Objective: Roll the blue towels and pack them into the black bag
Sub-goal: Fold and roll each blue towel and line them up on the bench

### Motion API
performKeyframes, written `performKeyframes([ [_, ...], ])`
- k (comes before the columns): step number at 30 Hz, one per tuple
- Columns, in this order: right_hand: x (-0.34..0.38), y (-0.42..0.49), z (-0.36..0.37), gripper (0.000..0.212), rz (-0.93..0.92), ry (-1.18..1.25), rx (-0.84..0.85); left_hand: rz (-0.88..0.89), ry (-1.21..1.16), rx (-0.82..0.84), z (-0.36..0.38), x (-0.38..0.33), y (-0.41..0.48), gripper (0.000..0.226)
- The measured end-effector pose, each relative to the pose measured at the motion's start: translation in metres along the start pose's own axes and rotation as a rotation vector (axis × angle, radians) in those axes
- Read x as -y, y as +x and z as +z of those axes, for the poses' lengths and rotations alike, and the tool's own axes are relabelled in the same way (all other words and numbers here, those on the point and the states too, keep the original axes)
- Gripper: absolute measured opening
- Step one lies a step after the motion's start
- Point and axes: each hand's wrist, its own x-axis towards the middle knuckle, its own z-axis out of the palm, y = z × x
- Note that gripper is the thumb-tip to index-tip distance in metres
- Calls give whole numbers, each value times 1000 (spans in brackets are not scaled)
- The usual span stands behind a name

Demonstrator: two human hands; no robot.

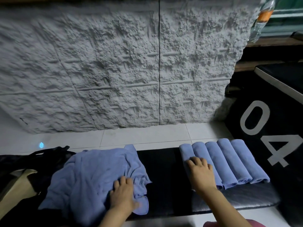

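Observation:
Several rolled blue towels (pixel 229 161) lie side by side on the right of a black padded bench (pixel 165 169). My right hand (pixel 200 171) rests palm down on the leftmost roll, fingers spread. A heap of loose, unrolled blue towels (pixel 91 174) covers the bench's left part. My left hand (pixel 122 194) presses on the heap's right edge with the fingers bunching the cloth. The black bag (pixel 32 163) lies crumpled at the far left, partly under the heap, with a pale tan lining or card showing.
A rough grey textured wall (pixel 114 71) stands close behind the bench above a white tiled floor strip (pixel 147 136). A black box marked "04" (pixel 270 128) sits at the right. A clear plastic bottle (pixel 262 18) with an orange label stands at the top right.

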Motion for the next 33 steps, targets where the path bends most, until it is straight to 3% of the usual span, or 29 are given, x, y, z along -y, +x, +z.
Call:
performKeyframes([
  [3,5,-1,-5,44,13,-7,-53,148,74,52,14,24,-8,78],
  [6,13,-9,-11,53,-60,45,-93,202,-92,-40,33,34,-7,44],
  [9,27,-24,-13,52,-124,135,-91,179,-346,-260,35,32,0,53],
  [11,39,-38,-11,40,-159,187,-56,132,-339,-189,35,36,3,44],
  [12,45,-46,-7,39,-191,197,-8,101,-353,-173,44,39,10,53],
  [14,59,-60,9,40,-238,192,100,217,-480,-67,56,39,25,61],
  [15,67,-66,17,40,-254,219,141,161,-577,-7,66,44,28,44],
  [16,77,-72,16,40,-272,236,183,144,-516,70,69,46,23,29],
  [18,97,-87,-9,42,-258,290,237,260,-716,-1,42,32,-2,16],
  [19,105,-89,-21,45,-232,309,193,303,-781,76,26,24,-13,16],
  [23,117,-78,-54,76,-194,344,224,301,-983,-81,-27,16,-12,48],
  [24,118,-72,-66,68,-174,403,178,288,-995,-69,-39,16,-14,52],
  [28,123,-58,-123,6,-151,799,-25,312,-1001,-122,-84,17,-22,43],
  [30,124,-49,-150,21,-190,895,-5,324,-944,-206,-95,19,-21,42],
  [33,117,-28,-176,28,-277,904,43,289,-992,-339,-117,15,-20,44],
])
